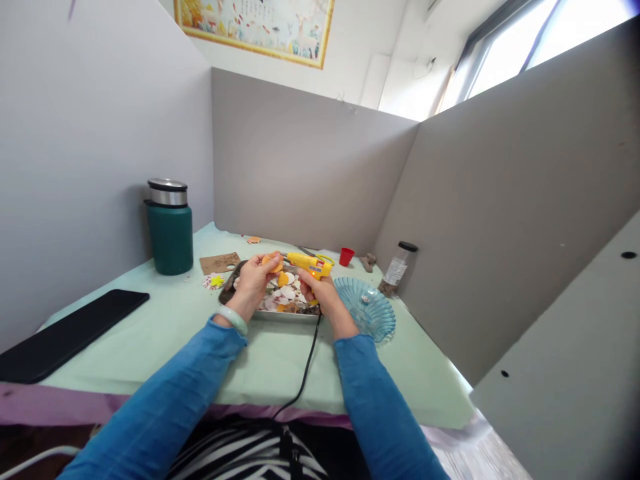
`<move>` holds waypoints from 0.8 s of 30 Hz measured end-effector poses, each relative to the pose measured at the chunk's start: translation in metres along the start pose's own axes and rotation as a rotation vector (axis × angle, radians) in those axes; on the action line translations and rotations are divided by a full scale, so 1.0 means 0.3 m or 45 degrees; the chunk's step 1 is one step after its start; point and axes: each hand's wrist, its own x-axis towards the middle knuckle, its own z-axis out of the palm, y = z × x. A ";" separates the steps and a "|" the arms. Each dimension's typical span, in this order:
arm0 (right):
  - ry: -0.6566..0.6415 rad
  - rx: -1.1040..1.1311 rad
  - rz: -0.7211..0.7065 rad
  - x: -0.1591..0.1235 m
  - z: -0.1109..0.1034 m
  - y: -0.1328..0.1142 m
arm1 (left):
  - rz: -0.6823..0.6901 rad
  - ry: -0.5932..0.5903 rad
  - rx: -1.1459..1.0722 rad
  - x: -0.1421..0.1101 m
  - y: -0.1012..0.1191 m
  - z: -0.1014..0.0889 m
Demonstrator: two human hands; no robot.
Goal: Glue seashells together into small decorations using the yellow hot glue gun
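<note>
**Above the counter point(265, 373), an orange piece point(272, 263) and a glue gun point(306, 263) were held**

By the left hand point(253, 277), the orange piece was pinched between thumb and fingers; by the right hand point(323, 291), the yellow glue gun was gripped, its nozzle turned toward the piece. Whether they touched could not be told. Beneath, a metal tray point(295, 317) was filled with shells point(287, 292); a blue dish point(383, 319) was set toward the counter's right edge.

The green-covered table point(270, 367) bears a metal tray point(290, 317), blue dish point(381, 310), teal flask point(170, 237), red cup point(347, 257) and jar point(398, 268).
</note>
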 end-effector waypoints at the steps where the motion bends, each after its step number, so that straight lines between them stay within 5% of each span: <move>1: -0.001 0.002 0.006 -0.001 0.001 -0.001 | 0.005 0.006 -0.015 0.001 0.001 0.000; 24: 0.082 -0.064 -0.103 0.000 0.014 -0.002 | -0.070 -0.090 0.041 -0.006 -0.018 0.006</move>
